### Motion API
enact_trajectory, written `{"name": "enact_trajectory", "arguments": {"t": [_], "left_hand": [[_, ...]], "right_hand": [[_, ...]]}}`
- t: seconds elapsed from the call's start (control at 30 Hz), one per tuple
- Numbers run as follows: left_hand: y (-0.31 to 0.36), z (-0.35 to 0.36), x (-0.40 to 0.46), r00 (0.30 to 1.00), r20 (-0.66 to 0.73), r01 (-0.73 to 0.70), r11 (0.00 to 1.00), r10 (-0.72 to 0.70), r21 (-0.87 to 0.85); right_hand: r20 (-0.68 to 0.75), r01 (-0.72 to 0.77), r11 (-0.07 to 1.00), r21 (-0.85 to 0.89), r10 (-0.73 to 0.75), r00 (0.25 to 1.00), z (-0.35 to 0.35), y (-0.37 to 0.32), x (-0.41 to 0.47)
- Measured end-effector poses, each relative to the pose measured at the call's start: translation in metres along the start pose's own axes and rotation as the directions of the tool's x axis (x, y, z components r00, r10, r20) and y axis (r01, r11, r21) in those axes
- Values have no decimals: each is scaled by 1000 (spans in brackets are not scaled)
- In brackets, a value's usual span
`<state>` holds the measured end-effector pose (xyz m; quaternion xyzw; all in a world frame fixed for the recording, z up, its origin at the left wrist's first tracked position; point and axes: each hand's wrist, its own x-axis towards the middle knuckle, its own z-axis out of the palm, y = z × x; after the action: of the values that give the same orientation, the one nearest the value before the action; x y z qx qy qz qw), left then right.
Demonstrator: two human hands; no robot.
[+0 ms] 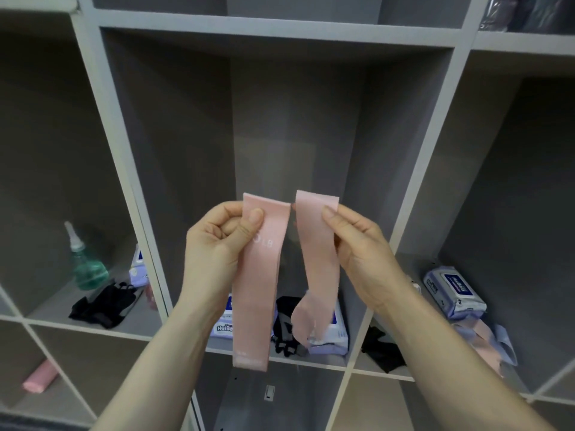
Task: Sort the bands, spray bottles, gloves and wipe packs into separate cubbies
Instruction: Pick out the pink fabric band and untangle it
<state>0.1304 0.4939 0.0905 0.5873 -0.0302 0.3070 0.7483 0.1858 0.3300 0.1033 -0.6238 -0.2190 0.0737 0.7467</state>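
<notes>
Left hand [217,241] pinches one pink band [256,275], right hand [357,244] pinches another [317,244]; both raised.

I read this as a gym-type storage room: grey cubby shelving [413,188] holding a spray bottle [87,262], wipe packs [454,290], black gloves [102,306].

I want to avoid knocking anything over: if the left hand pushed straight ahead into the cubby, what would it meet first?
Probably nothing before the cubby's grey back wall. The left hand, pinching a pink band, is raised above the wipe pack and black gloves on the shelf floor, though depth is unclear.
</notes>
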Motion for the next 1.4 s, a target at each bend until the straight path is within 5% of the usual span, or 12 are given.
{"name": "enact_trajectory", "arguments": {"t": [0.27, 0.63, 0.87, 1.1, 1.23, 1.4], "left_hand": [[-3, 17, -4, 988, 89, 123, 991, -127, 57], [-9, 38, -9, 992, -36, 118, 992, -119, -37], [-7, 38, -15, 989, 33, 144, 989, -143, -39], [-3, 27, -7, 993, 118, -5, 979, -19, 205], [-3, 32, -8, 962, 252, 88, 992, -110, 96], [-9, 40, -13, 990, 138, -27, 990, 8, 139]], "right_hand": [[74, 21, 1000, 6, -22, 997, 0, 1, 1], [105, 158, 976, -152, -143, 984, 6, 8, -8], [4, 277, 935, -222, -283, 959, 7, 8, -10], [7, 329, 885, -328, -346, 938, 8, 5, -9], [-81, 338, 905, -258, -369, 926, 9, 1, -13], [-156, 329, 907, -262, -376, 913, 6, 0, -13]]}}
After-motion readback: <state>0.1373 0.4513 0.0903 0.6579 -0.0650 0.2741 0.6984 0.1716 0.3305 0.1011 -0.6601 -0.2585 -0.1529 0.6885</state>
